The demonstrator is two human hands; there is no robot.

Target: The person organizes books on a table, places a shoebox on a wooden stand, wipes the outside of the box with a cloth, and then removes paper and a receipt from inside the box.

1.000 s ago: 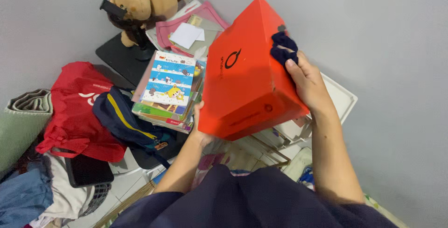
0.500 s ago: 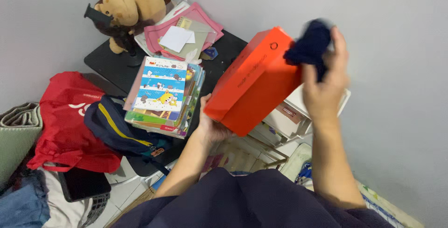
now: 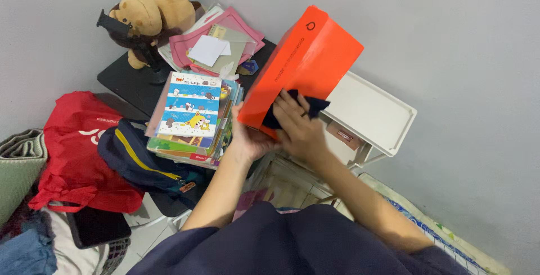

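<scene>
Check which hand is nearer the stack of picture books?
Left. The left hand grips the orange box's lower edge right beside the stack of picture books; the right hand, pressing a dark cloth on the box, sits farther away.

A rectangular orange cardboard box (image 3: 301,61) is held tilted above a black tabletop (image 3: 126,78), a white plastic tray (image 3: 374,112) to its right, a stack of illustrated paper books (image 3: 191,114) to its left, a brown plush toy (image 3: 149,19) behind the stack.
</scene>
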